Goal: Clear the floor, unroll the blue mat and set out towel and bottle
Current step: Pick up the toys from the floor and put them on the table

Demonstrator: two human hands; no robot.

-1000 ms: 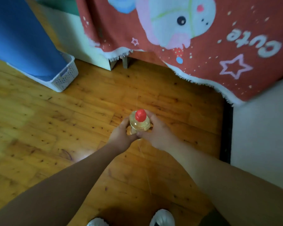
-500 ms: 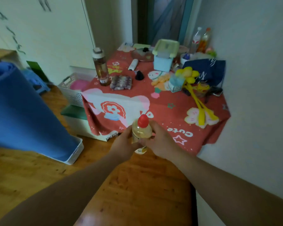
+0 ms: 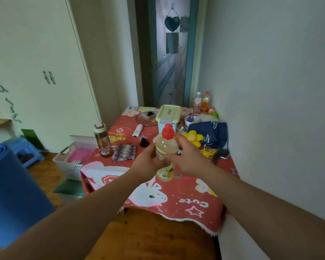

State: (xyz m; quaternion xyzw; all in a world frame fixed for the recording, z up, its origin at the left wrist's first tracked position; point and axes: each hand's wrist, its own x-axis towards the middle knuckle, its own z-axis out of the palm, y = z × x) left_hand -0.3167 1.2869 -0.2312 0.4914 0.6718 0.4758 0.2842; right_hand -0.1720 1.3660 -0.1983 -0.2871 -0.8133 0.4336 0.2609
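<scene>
Both hands, left (image 3: 145, 164) and right (image 3: 188, 158), grip the upright bottle (image 3: 165, 147) between them, above the table (image 3: 176, 196); the rolled blue mat (image 3: 11, 194) stands to their left.

The word "Cute" is printed in white, upside down to the viewer, near the front edge of the red tablecloth (image 3: 176, 192). "NEW" stands in white letters low on the tall clear bottle (image 3: 103, 141) at the cloth's left side. The label on the red-capped bottle (image 3: 165, 147) carries print too small to read.

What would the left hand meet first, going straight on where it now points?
The left hand grips the bottle; carried onward, they would probably meet the green-lidded box, though depth is unclear.
</scene>
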